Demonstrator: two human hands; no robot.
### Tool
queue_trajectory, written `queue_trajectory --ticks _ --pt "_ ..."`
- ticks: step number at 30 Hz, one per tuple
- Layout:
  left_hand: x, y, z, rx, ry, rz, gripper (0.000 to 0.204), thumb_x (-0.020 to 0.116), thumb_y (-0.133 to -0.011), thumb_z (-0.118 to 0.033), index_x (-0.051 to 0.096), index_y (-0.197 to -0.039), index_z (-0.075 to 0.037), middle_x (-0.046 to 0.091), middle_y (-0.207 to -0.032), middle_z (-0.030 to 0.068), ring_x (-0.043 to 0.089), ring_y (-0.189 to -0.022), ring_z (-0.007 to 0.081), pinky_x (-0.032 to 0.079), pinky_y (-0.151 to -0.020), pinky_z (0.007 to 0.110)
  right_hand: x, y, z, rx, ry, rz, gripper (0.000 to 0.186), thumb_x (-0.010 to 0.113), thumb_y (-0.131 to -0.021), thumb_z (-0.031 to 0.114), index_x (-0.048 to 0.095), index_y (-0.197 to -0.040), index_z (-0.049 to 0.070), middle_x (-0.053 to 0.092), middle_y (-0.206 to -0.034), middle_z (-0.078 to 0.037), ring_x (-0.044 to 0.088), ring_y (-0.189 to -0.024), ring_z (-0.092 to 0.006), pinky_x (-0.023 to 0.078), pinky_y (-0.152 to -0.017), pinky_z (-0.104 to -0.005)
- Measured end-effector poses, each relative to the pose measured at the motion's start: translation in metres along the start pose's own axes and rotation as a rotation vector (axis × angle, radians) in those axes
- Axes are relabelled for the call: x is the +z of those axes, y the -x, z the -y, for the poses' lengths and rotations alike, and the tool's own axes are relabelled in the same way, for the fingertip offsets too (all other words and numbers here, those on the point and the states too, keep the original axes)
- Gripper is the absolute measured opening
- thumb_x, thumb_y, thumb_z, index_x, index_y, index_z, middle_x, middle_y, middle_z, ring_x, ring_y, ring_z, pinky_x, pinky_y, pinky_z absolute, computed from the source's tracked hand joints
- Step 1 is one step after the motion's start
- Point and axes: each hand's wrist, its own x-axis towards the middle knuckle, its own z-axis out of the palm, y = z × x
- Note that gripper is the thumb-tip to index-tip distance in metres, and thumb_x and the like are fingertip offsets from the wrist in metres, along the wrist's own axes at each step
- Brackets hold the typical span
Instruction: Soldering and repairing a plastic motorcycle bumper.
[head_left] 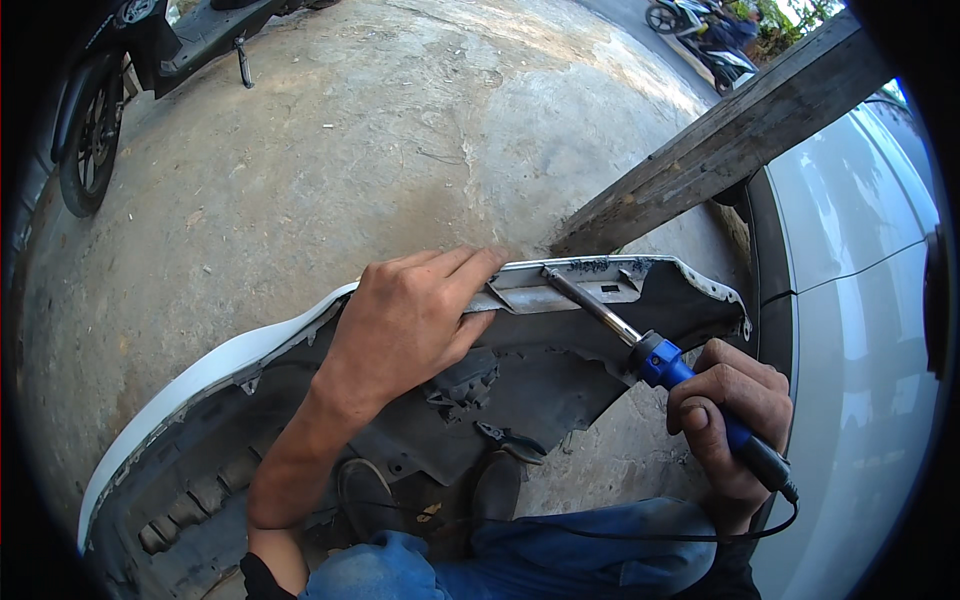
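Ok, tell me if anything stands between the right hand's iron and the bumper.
Nothing visible: the iron in the right hand reaches the bumper, tip seemingly touching. The left hand is left of the tip.

At upper left you see a dark motorbike (pixel 150 60); at upper right, a second motorbike (pixel 705 55) beside green foliage (pixel 785 38). You find a grey post (pixel 725 130) slanting from upper right, a pale car (pixel 850 300) along the right, and stained concrete ground (pixel 350 140) across upper centre.

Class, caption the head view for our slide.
Right hand holds blue-handled soldering iron at curved, white-edged bumper; left hand grips its edge.
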Motion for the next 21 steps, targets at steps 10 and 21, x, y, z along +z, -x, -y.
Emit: queue_trajectory --ticks 10,21 --pt "0.0002 0.0004 0.0005 -0.006 -0.006 0.021 0.052 0.084 -0.078 -0.013 0.070 -0.128 -0.005 0.076 -0.116 0.0179 0.075 -0.099 0.0356 0.060 -0.088 0.043 0.0002 0.0002 -0.0019 -0.024 0.007 -0.002 0.018 0.078 -0.088 0.023 0.076 -0.084 0.006 0.058 -0.067 -0.004 0.055 -0.053 -0.0160 0.041 -0.048 -0.0326" --pt "-0.0003 0.0003 -0.0001 -0.005 -0.003 0.014 0.052 0.084 -0.078 -0.013 0.070 -0.128 -0.005 0.076 -0.115 0.0188 0.075 -0.100 0.0360 0.060 -0.088 0.044 -0.0002 -0.0005 -0.0019 -0.035 0.025 0.009 0.017 0.078 -0.087 0.023 0.076 -0.084 0.006 0.059 -0.067 -0.005 0.056 -0.052 -0.0160 0.041 -0.048 -0.0329"
